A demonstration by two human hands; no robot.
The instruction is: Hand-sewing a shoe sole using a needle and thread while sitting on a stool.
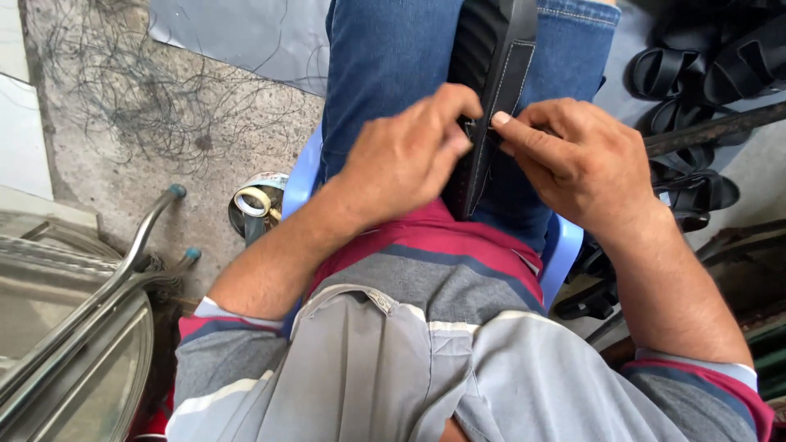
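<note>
Concrete floor littered with thread scraps — the black sandal (491,49) stood lengthwise between the knees, left hand (405,155) and right hand (585,160) both pinching its near end.

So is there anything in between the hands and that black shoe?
No, nothing visible. The left hand and right hand are both already on the black sandal propped on the lap, fingers pinching its stitched edge. The other black sandals lie off to the side on the floor.

Both forearms bent inward over the lap, left hand (401,160) curled with fingers pinched, right hand (577,164) knuckles raised, thumb and forefinger pressed together
</note>
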